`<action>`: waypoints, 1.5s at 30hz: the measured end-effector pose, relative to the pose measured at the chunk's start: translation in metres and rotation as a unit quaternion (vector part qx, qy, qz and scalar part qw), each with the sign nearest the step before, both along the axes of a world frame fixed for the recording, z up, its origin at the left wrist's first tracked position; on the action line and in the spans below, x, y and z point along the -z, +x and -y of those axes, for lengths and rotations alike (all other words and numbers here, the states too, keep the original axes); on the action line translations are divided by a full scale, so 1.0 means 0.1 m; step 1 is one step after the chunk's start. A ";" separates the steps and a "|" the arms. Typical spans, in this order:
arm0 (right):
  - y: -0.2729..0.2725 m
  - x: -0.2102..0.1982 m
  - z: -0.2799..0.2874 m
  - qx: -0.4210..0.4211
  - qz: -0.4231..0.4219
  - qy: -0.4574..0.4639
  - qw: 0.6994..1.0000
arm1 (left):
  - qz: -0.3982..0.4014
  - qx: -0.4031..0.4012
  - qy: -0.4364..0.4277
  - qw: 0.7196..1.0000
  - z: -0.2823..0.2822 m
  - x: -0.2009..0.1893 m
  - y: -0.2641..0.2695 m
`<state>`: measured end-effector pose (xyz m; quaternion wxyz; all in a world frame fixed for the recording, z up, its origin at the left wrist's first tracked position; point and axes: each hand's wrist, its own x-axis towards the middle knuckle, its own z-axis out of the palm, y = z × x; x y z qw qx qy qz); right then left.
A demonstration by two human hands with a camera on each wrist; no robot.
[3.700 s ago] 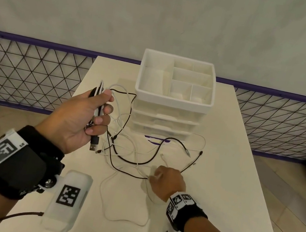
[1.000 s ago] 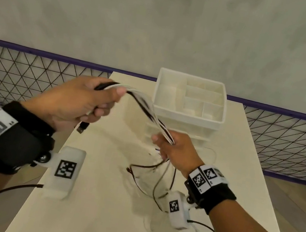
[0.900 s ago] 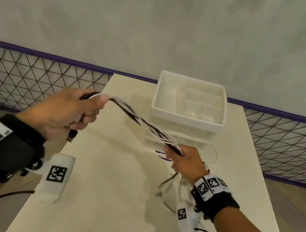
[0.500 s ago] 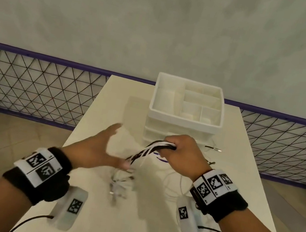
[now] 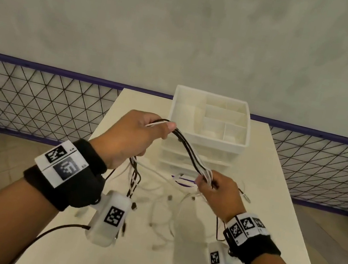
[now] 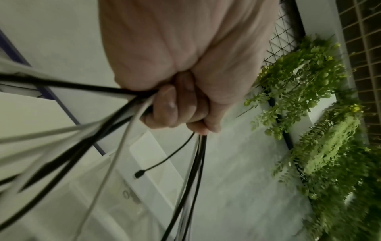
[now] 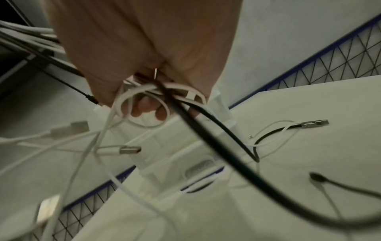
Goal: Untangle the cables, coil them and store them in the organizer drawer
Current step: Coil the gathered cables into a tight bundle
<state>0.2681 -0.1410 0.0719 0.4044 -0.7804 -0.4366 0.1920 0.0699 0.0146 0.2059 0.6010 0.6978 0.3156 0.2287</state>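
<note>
My left hand [image 5: 131, 138] and right hand [image 5: 218, 189] each grip one end of a bunch of black and white cables [image 5: 190, 153], held above the bench [image 5: 269, 218]. Loose ends trail onto it before the organizer [image 5: 207, 135], which stands at the far edge.

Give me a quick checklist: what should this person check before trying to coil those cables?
1. Left hand grips the cable bundle: ok.
2. Right hand pinches the bundle's other end: ok.
3. Black and white cables separated from each other: not ok, they run together between the hands.
4. Loose ends free of loops: not ok, white cables loop round the right fingers.
5. Organizer drawer open to take them: not ok, the drawers look closed.
6. Plugs undamaged: cannot tell.
</note>
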 end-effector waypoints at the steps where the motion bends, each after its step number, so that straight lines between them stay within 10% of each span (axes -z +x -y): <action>1: -0.01 0.06 0.02 0.001 0.002 -0.008 1.000 | 0.002 -0.007 -0.012 1.000 0.00 0.03 0.00; 12: 0.44 0.70 0.67 0.122 -0.100 -0.188 0.969 | 0.023 -0.104 -0.003 0.994 -0.45 -0.22 -0.36; 20: 0.66 0.24 0.56 0.256 -0.107 -0.004 0.961 | -0.069 -0.132 0.051 0.988 -0.39 -0.02 -0.36; 26: 0.60 0.19 0.55 0.094 -0.033 -0.267 0.959 | -0.043 -0.104 0.001 0.994 -0.36 -0.09 -0.36; 32: -0.36 -0.50 0.00 0.018 0.012 0.007 1.000 | -0.043 -0.071 0.003 0.997 -0.10 -0.07 -0.13; 41: -0.37 0.17 -0.13 0.054 0.011 -0.242 0.969 | 0.014 -0.089 -0.002 0.996 -0.19 -0.33 -0.20; 45: -0.31 0.07 -0.04 0.016 -0.116 -0.085 0.989 | 0.019 -0.070 0.001 0.997 -0.21 -0.35 -0.23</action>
